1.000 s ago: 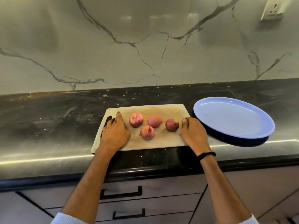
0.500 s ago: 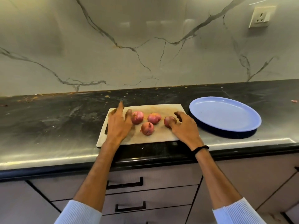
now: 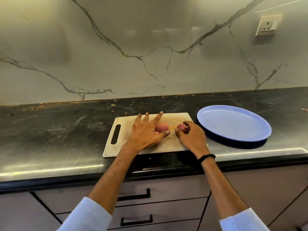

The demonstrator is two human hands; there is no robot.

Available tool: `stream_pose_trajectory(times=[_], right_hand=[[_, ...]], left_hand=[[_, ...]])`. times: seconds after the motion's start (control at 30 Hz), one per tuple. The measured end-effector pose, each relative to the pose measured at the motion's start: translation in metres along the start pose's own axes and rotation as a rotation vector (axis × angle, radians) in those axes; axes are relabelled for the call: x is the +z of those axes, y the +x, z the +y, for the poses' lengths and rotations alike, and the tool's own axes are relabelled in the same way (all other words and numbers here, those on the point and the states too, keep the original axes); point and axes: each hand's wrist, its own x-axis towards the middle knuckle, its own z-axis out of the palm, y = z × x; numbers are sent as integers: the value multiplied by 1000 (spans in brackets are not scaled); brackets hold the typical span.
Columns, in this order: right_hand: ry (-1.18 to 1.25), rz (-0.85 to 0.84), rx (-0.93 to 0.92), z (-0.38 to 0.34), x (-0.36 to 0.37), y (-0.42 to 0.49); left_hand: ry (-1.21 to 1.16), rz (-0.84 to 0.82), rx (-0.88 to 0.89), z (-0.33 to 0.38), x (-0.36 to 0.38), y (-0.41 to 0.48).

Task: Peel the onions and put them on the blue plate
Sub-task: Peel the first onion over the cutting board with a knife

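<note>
- Marble-veined wall (image 3: 116,47) at the back, with a wall socket (image 3: 267,25) at upper right.
- Dark, speckled table (image 3: 58,130) runs the full width; drawers (image 3: 160,212) with black handles sit below it.
- Pale cutting board (image 3: 176,118) lies near the front edge of the table, its handle slot at the left end.
- Blue plate (image 3: 233,140) sits on the table just right of the board, with nothing on it.
- Left hand (image 3: 146,132) is released, fingers straight and fanned over the middle of the board.
- Pale onion (image 3: 161,127) lies on the board, showing between that hand's forefinger and thumb; contact unclear.
- Right hand (image 3: 191,139) is at the board's right end, fingers and thumb curled round a dark red onion (image 3: 182,127), skin still on.
- Black wristband (image 3: 206,157) on the right wrist; white ribbed sleeves are pushed up both forearms.
</note>
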Motion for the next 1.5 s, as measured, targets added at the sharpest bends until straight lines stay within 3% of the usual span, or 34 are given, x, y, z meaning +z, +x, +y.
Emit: stream_pose_trajectory(times=[0.17, 0.57, 0.83, 1.2, 1.5], right_hand=[[81, -5, 49, 2, -3, 0], [127, -24, 23, 8, -6, -2], [133, -36, 5, 9, -7, -2], [115, -41, 2, 7, -5, -1], [118, -35, 8, 7, -5, -2]], left_hand=[[150, -82, -16, 10, 3, 11], [130, 115, -141, 6, 18, 17], [71, 145, -235, -43, 4, 22], [-14, 70, -13, -85, -5, 22], [-101, 181, 69, -86, -2, 17]])
